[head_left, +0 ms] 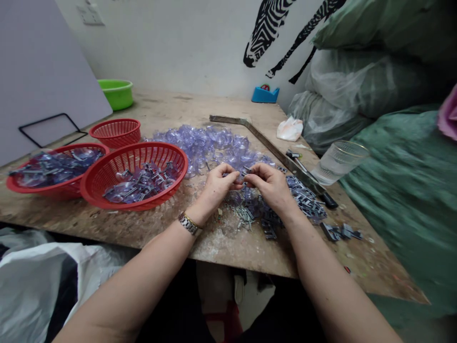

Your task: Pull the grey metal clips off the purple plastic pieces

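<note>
My left hand [219,186], with a metal-band watch [189,223] on its wrist, is closed in a pinch on what looks like a clear purple suction cup, mostly hidden by the fingers. Right against it, my right hand [271,186] pinches a small grey plastic clip [247,169]. The fingertips of both hands nearly meet above the table. Behind them spreads a heap of clear purple suction cups [203,143]. Small metal pins [244,214] lie in a pile below my hands. Grey plastic clips [305,197] are heaped beside and beneath my right forearm.
Red baskets [134,204] stand at left, two holding suction cups joined with grey parts. A metal bar [264,140] with a black end lies across the table, near a glass [339,162]. Further back are a green basin [116,95] and blue tape dispenser [265,95]. Sacks [396,157] crowd the right.
</note>
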Tool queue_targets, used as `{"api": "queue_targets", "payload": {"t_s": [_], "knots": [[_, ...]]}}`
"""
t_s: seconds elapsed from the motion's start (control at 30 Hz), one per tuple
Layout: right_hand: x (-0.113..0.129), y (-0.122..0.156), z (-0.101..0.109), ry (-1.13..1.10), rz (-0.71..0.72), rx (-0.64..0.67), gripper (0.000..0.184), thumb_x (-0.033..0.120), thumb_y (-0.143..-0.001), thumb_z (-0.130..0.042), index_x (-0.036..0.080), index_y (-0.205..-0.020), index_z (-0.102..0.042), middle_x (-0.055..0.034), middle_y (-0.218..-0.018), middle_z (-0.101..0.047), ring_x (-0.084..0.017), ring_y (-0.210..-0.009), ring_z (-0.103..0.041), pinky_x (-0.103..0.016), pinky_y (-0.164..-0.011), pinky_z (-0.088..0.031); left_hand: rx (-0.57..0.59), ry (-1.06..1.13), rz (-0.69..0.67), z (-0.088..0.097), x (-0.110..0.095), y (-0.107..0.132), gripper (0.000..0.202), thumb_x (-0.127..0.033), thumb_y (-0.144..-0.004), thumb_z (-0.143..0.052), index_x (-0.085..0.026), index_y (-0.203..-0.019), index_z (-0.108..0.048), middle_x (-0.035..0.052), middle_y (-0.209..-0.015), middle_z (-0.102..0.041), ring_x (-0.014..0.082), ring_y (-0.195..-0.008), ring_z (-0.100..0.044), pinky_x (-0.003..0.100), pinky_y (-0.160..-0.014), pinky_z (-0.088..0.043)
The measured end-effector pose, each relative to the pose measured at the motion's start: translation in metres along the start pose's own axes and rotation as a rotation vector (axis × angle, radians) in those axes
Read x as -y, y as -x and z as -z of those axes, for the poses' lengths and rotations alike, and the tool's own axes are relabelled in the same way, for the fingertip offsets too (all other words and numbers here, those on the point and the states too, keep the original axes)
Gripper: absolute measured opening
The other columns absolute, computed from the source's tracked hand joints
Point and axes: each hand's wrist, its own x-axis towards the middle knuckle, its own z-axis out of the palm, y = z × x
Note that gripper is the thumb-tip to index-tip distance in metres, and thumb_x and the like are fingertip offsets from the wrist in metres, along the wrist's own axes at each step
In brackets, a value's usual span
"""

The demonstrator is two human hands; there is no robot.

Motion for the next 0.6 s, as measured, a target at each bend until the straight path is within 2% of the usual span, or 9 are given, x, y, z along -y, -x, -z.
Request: {"api": "queue_targets", "payload": {"t_s": [0.3,0.43,0.6], "knots": [[0.0021,0.0007,-0.0004,0.095,0.047,-0.004,0.016,0.034,-0.074,-0.062,0.021,-0.069,-0.055,0.0032,-0.062,-0.056,-0.013,-0.060,-0.050,-0.027,-0.060,-0.038,-0.016,-0.141,-0.067,0.0010,0.0050,-0.0036,0.018,-0.014,-0.079,-0.063,-0.015,-0.066,-0.051,-0.0018,-0.069,-0.053,0.0089,-0.060,-0.059,0.023,-0.062,-0.053],[0.0040,0.0018,-0.0001,0.177,0.078,-0.005,0.016,0.034,-0.075,-0.060,0.021,-0.068,-0.055,0.0025,-0.063,-0.055,-0.013,-0.062,-0.048,-0.027,-0.062,-0.037,-0.029,-0.317,-0.255,0.0040,0.0084,-0.0046,0.018,-0.013,-0.079,-0.062,-0.016,-0.063,-0.053,0.0005,-0.080,-0.049,0.0109,-0.070,-0.055,0.023,-0.065,-0.049],[0.0063,0.0030,-0.0014,0.283,0.093,-0.036,0.016,0.031,-0.076,-0.060,0.021,-0.066,-0.053,0.0030,-0.060,-0.052,-0.013,-0.059,-0.045,-0.028,-0.061,-0.034,-0.008,-0.607,-0.472,0.0060,0.0069,-0.0046,0.022,-0.007,-0.080,-0.058,-0.017,-0.063,-0.050,0.0016,-0.077,-0.048,0.0156,-0.079,-0.049,0.028,-0.078,-0.042]]}}
